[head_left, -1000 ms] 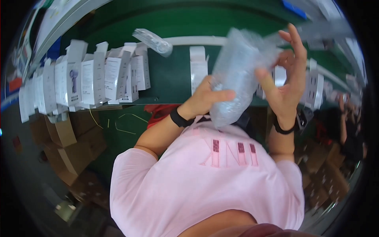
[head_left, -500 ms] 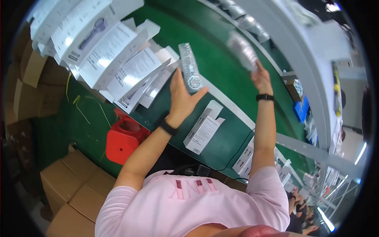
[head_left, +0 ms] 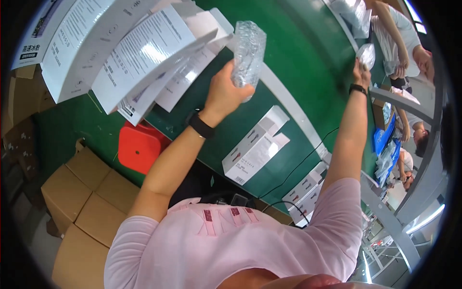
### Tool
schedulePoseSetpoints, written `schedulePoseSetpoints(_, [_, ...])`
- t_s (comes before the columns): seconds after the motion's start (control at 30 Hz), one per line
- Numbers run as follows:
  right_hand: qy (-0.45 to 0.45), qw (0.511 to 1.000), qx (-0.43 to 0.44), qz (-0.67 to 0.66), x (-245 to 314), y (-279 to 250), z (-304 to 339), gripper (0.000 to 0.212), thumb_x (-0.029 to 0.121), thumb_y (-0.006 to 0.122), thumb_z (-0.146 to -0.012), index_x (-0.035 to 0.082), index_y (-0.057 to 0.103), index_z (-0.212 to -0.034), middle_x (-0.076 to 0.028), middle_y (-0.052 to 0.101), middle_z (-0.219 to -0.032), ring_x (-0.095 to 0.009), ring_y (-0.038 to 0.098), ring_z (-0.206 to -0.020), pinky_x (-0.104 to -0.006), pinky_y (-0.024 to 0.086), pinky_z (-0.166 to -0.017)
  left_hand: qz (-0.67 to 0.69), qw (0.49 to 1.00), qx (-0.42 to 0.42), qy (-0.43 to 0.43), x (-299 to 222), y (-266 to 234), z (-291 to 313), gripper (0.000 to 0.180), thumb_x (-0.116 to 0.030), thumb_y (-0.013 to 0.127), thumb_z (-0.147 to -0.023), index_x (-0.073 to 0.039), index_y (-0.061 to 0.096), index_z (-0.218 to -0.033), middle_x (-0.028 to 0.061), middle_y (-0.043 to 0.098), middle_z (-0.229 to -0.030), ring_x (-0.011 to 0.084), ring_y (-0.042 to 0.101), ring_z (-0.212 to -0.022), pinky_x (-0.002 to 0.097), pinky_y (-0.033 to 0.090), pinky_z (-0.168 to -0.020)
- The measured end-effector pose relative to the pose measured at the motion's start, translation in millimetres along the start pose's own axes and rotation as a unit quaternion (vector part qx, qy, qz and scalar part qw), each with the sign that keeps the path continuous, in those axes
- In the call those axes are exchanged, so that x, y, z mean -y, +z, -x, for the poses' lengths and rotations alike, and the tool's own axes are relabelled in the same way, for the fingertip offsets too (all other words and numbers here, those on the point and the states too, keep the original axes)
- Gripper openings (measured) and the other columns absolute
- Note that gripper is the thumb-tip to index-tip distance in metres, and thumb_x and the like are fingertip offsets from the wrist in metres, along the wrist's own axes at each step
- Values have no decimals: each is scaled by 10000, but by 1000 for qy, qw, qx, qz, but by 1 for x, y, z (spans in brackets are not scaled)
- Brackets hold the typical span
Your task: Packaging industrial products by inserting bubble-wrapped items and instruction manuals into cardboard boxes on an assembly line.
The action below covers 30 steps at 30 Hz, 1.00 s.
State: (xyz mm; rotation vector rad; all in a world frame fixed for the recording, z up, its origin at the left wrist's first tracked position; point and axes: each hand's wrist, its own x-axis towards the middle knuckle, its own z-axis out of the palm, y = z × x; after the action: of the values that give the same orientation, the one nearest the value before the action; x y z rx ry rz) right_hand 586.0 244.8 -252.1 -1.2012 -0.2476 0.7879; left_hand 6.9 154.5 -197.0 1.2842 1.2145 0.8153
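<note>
My left hand (head_left: 225, 94) is closed around a clear bubble-wrapped package (head_left: 250, 53), held upright over the green table beside the white boxes. What lies inside the wrap is hard to make out. Stretched far out to the right, my right hand (head_left: 361, 76) has its fingers on another wrapped package (head_left: 366, 56) near the far edge of the green surface. An open white carton (head_left: 255, 149) with printed pictures lies between my arms, its flaps pointing away from me.
Several open white boxes (head_left: 149, 53) lean in a row at left. A red stool (head_left: 142, 147) and brown cartons (head_left: 84, 185) stand below. Two white cartons (head_left: 305, 190) lie near my right elbow. A grey metal frame (head_left: 409, 106) and people at work are at far right.
My left hand has closed on the wrapped package that lay beside it and lifted it. My right hand has moved farther right with its wrapped package. The view has shifted, showing more people.
</note>
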Motion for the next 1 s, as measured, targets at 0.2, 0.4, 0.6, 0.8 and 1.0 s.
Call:
schedulePoseSetpoints(0.2, [46, 975, 44, 213, 38, 95, 183, 456, 159, 523, -959, -50, 411, -1349, -219, 323, -1469, -419, 537, -1176, -489, 478, -984, 353, 908, 190, -119, -31, -35, 65, 654, -32, 651, -724, 23, 474, -1351, 88, 604, -1201, 151, 584, -1054, 289, 454, -929])
schedulePoseSetpoints(0.4, [-206, 827, 449, 267, 94, 180, 435, 532, 187, 685, -854, -37, 509, -1303, -162, 589, -1258, -258, 599, -1085, -376, 445, -941, 372, 858, 313, -168, -89, -53, 116, 624, -54, 652, -762, 21, 469, -1353, 122, 586, -1255, 172, 597, -1070, 313, 459, -943])
schedulePoseSetpoints(0.6, [-443, 682, 356, 460, 144, 174, 535, 219, 44, 712, -674, 34, 694, -891, -80, 620, -853, -267, 563, -807, -437, 475, -833, 550, 679, 371, -314, -116, -23, 149, 559, -162, 634, -796, 9, 479, -1305, 185, 609, -1165, 274, 640, -1009, 396, 522, -883])
schedulePoseSetpoints(0.8, [-500, 650, 224, 527, 162, 167, 581, 247, 94, 711, -653, 65, 713, -898, -67, 613, -849, -265, 558, -811, -475, 482, -852, 638, 463, 457, -412, -129, 11, 177, 657, -352, 629, -752, 6, 460, -1277, 214, 576, -1046, 328, 590, -966, 451, 546, -776])
schedulePoseSetpoints(1.0, [-505, 654, 110, 553, 176, 135, 594, 177, 35, 718, -730, 61, 692, -903, -66, 609, -821, -254, 561, -813, -479, 484, -880, 640, 390, 489, -446, -134, 29, 181, 677, -368, 636, -739, 7, 471, -1278, 198, 560, -1015, 318, 558, -934, 493, 524, -753])
